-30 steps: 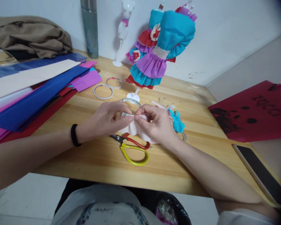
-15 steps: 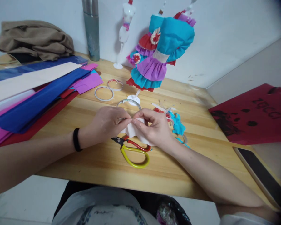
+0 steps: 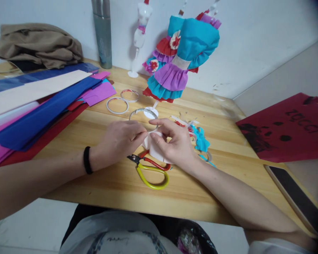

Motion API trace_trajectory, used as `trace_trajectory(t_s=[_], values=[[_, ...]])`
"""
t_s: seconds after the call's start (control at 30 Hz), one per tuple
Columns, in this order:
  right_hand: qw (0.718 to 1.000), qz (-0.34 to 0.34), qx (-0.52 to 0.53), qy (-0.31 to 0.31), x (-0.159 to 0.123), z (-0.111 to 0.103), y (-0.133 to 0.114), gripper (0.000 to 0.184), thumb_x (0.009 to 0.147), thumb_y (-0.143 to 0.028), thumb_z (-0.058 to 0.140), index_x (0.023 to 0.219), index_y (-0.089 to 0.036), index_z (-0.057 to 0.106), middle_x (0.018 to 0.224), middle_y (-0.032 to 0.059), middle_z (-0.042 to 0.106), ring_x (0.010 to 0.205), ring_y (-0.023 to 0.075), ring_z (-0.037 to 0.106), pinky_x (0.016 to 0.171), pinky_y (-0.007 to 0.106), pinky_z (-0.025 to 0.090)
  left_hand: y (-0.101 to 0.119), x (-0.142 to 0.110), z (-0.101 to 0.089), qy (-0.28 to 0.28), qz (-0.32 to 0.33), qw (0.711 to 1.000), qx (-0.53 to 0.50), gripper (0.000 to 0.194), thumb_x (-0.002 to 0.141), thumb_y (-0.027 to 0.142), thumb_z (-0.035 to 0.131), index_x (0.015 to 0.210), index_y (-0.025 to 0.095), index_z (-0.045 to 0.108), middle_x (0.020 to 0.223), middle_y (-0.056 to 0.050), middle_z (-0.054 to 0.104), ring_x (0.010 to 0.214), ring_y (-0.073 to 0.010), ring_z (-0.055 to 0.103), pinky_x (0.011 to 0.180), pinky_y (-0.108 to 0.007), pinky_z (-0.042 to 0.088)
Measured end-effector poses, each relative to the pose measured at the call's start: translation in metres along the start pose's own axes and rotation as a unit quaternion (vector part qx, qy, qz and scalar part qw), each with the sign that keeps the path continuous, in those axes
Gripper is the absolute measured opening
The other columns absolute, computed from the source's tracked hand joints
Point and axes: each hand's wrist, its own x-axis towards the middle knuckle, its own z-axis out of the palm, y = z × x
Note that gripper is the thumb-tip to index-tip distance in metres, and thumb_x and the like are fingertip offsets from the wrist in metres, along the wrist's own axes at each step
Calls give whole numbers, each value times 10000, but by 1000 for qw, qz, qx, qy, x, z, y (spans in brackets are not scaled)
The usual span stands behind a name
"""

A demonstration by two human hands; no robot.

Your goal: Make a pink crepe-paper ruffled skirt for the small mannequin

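Observation:
A small piece of white paper (image 3: 156,150) hangs between my hands above the table. My left hand (image 3: 122,139), with a black band at the wrist, pinches the paper's left upper edge between thumb and fingers. On the right side, my right hand (image 3: 175,139) holds the paper with its thumb and lower fingers, while the index finger is lifted off it. A roll of tape (image 3: 143,110) lies just behind my fingers, partly hidden by them. Below the paper are scissors with one red and one yellow handle (image 3: 155,187).
Coloured paper sheets (image 3: 47,116) are stacked at left. Behind stand a bottle (image 3: 102,42), a bare mini mannequin (image 3: 140,40) and a mannequin in a ruffled paper dress (image 3: 172,76). Paper scraps (image 3: 201,139), tape rings (image 3: 117,106), a red bag (image 3: 286,130) and a phone (image 3: 291,194) lie around.
My right index finger has lifted and straightened away from the pinched edge. The hands have parted slightly at the fingertips, and the tape roll appears shifted a little left and back.

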Motion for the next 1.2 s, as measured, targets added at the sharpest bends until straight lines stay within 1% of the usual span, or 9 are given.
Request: trace_trajectory(t_s=[0.1,0.23,0.43,0.57,0.73,0.83,0.93,1.03,1.2], values=[[1000,11,-24,13,-1,-1,-3,248,796,-153,558,1037,-174,613,557,-56,514,477,102,453,501,251,368,1,-2,1,9,0,1000,-8,203,861,191,525,687,167,627,607,8,574,555,-106,487,539,-259,303],[998,15,-50,38,-1,-2,-6,164,784,-202,602,947,-185,593,498,-85,418,426,90,377,460,248,315,-1,0,1,27,-6,999,-22,212,860,213,542,672,161,628,551,25,514,504,-93,416,527,-260,275],[997,39,32,49,2,-5,-1,106,798,-282,617,814,-204,547,595,-34,525,492,104,427,468,256,322,-2,4,-2,32,-27,997,-58,220,859,220,553,650,169,602,534,47,436,504,-84,368,532,-249,268],[995,56,73,51,5,-6,3,170,811,-348,611,743,-201,560,607,-20,533,526,115,448,485,261,327,-2,5,-1,29,-53,994,-90,206,848,233,546,668,182,632,496,56,404,504,-92,362,536,-243,272],[995,53,71,47,6,-4,0,196,745,-270,610,606,-198,490,537,-33,478,502,96,405,469,242,303,-3,4,0,28,-50,992,-108,201,843,246,555,681,182,654,488,58,410,500,-91,373,537,-240,292],[996,46,67,45,4,-2,-2,174,736,-245,613,612,-196,501,541,-35,486,500,94,406,466,238,309,-4,4,1,31,-43,993,-109,209,844,237,563,655,182,633,488,64,396,492,-81,366,536,-232,297],[996,37,57,55,3,-2,-3,102,746,-217,611,660,-190,564,574,-26,554,505,98,447,470,237,328,-4,4,2,30,-38,993,-112,229,848,228,562,631,172,609,497,63,406,501,-77,378,540,-231,300],[997,24,39,60,2,-1,-5,66,749,-195,610,684,-189,604,616,-11,620,530,109,508,491,239,363,-4,4,2,31,-36,992,-115,214,851,234,565,655,170,623,508,54,440,522,-85,415,547,-238,307],[999,0,30,38,1,-1,-7,68,767,-192,602,710,-176,634,655,12,664,564,120,562,524,243,410,-4,4,2,17,-41,992,-116,214,858,236,561,667,171,632,527,43,481,541,-92,436,555,-244,316]])
